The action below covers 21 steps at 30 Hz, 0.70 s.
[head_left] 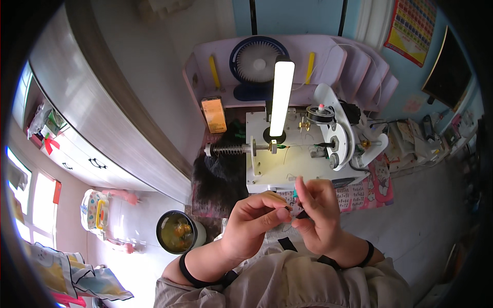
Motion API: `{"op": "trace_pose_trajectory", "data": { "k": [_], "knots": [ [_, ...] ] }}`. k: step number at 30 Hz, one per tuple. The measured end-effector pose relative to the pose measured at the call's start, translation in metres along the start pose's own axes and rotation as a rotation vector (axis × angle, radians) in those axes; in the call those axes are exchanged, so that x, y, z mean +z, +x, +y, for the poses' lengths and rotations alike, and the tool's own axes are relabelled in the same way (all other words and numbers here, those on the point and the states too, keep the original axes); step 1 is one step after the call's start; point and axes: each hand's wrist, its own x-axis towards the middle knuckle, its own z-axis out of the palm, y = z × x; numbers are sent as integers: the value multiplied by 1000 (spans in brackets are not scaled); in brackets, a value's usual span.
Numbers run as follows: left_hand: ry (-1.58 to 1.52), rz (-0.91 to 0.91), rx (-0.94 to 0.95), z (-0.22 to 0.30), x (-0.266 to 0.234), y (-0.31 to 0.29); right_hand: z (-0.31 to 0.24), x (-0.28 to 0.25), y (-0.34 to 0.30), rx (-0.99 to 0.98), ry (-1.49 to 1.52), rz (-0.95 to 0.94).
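Small dark piece gripped in the right hand's fingers, left hand just beside it, thumb and forefinger closed together, anything between them too small to tell, both before the white machine, lit lamp bar above.

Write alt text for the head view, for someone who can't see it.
A bare left hand and right hand, held close together, handle something too small to identify in front of a white machine. A lit lamp stands at the machine; a blue fan is behind.
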Motion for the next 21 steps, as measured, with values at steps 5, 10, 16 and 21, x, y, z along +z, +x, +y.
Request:
{"op": "trace_pose_trajectory", "data": {
  "k": [5, 10, 16, 21],
  "knots": [
    [30, -3, 0, -1, 3, 2, 5, 0, -2, 19, -17, 63],
    [30, -22, 5, -3, 4, 5, 6, 2, -1, 21, -2, 92],
    [55, -25, -5, -5, 1, 7, 9, 3, -2, 33, -7, 105],
    [5, 6, -32, -7, 4, 8, 11, 4, -4, 65, 18, 113]
  ]
}}
